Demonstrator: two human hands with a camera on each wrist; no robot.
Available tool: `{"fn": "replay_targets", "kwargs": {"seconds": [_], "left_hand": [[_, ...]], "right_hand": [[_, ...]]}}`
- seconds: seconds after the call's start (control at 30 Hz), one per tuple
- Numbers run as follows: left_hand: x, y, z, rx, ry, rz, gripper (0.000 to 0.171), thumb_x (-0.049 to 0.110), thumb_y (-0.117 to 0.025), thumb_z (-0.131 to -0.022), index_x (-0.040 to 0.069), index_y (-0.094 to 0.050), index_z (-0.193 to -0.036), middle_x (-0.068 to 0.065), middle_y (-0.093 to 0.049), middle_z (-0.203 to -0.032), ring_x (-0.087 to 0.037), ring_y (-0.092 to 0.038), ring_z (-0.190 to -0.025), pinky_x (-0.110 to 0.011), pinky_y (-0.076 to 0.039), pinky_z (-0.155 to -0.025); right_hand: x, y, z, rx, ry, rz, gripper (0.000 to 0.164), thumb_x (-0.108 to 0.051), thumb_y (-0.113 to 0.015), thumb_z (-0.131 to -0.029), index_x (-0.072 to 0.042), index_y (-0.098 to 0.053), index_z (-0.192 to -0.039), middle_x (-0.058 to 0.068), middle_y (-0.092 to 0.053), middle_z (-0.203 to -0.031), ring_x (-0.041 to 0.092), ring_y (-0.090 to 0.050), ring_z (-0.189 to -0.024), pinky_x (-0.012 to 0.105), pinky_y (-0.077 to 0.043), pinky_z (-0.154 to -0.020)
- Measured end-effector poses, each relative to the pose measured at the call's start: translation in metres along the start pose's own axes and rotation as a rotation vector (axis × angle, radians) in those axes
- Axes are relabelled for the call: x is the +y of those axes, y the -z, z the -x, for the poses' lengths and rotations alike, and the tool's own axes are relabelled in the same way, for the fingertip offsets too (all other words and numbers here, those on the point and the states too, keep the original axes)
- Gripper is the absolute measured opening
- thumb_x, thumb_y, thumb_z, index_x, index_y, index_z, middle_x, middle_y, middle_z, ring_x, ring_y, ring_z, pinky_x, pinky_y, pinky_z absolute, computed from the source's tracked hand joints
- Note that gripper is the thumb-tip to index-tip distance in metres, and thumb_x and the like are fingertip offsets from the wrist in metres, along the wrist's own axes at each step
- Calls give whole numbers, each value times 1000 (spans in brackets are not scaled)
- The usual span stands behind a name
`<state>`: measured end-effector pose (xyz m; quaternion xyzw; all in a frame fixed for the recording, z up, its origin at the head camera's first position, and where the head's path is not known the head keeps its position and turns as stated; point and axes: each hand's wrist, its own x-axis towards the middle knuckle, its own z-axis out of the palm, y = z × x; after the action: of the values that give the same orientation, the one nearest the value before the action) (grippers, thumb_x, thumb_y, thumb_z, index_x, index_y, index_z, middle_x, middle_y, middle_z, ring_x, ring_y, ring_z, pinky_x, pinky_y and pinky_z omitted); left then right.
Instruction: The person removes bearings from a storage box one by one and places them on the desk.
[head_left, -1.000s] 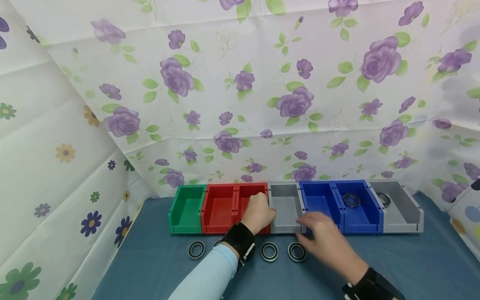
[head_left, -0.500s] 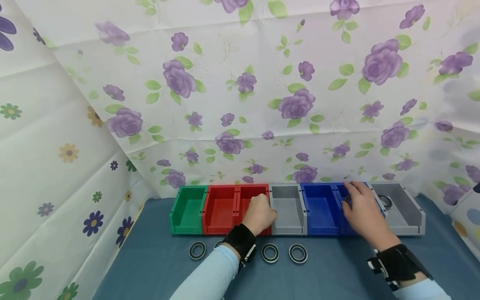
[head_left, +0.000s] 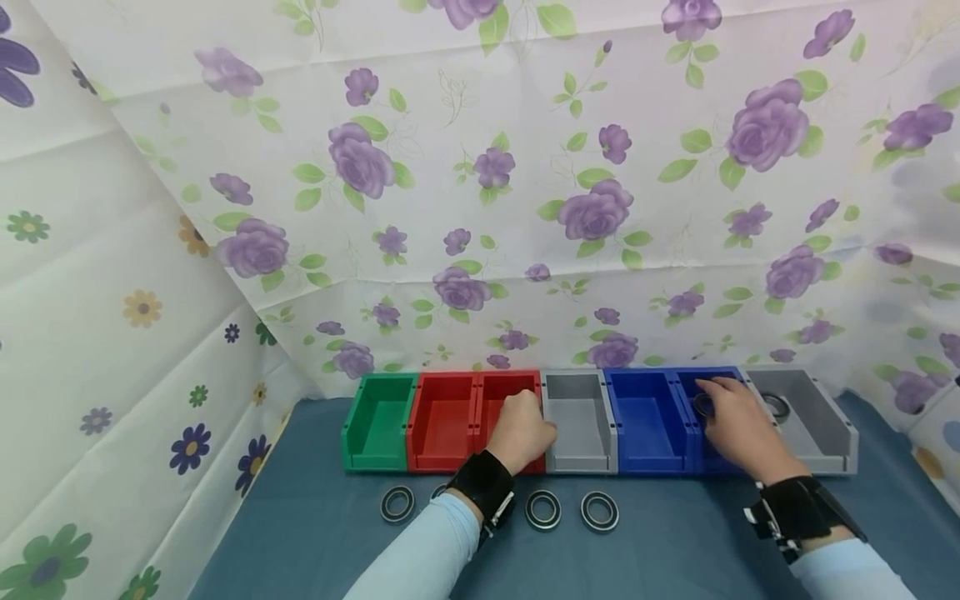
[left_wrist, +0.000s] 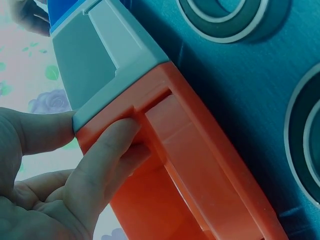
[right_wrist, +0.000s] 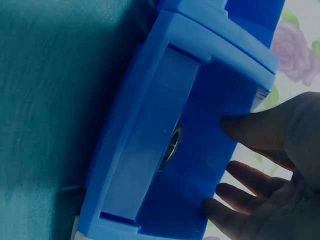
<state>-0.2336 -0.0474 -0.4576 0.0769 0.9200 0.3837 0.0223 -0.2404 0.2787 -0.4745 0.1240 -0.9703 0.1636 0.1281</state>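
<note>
My left hand [head_left: 519, 432] grips the side wall of the right-hand red bin [left_wrist: 155, 192], beside the grey bin [head_left: 579, 425]. In the left wrist view its thumb [left_wrist: 47, 132] lies over the wall's edge and the other fingers reach inside. My right hand [head_left: 738, 421] is over the right-hand blue bin [right_wrist: 215, 95], thumb and fingers spread apart. Inside that bin lies a ball bearing [right_wrist: 172, 146], partly covered by the hand in the head view. The right wrist view shows the fingertips apart from the bearing.
A green bin [head_left: 380, 425], another red bin [head_left: 442, 425], another blue bin [head_left: 647, 425] and a right-end grey bin [head_left: 813, 425] complete the row. The last holds a bearing [head_left: 776, 407]. Several bearings [head_left: 543, 510] lie in front; my left wrist partly hides one.
My right hand has moved right, from above the front bearings and grey bin to the right-hand blue bin. My left hand keeps its place on the red bin.
</note>
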Motion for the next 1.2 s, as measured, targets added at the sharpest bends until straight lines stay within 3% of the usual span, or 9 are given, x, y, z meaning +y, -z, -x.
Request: {"fn": "replay_targets", "kwargs": {"seconds": [0.3,0.67,0.9,1.2], "left_hand": [[0,-1,-1,-4,6,-11,23,9,-62,-79,8,-52,-58,-4,-40,-45,-20,-43,-36,-23,-32,-34],[0,0,-1,3,4,-9,23,9,-62,-79,8,-52,-59,-5,-41,-46,-20,-42,-36,-23,-31,-34],[-1,-1,-1,8,3,-5,25,8,-62,-78,8,-50,-57,-5,-39,-45,-21,-39,-35,-23,-30,-33],[-1,-1,-2,4,3,-4,25,9,-62,-80,8,-50,-58,-5,-39,-46,-20,-38,-36,-23,-28,-33]], "right_hand": [[5,-8,-8,-198,-71,-22,56,5,-56,-74,12,-44,-128,38,-34,-128,52,-32,-117,61,-33,-90],[15,-21,-13,-310,-127,-46,52,4,-51,-81,11,-40,-131,39,-29,-133,53,-28,-120,62,-27,-95],[18,-27,-11,-334,-131,-23,46,5,-41,-85,14,-40,-130,39,-28,-134,54,-27,-121,60,-25,-97],[14,-26,-9,-319,-141,31,44,2,-40,-89,13,-39,-131,38,-35,-129,52,-32,-118,60,-27,-95]]}}
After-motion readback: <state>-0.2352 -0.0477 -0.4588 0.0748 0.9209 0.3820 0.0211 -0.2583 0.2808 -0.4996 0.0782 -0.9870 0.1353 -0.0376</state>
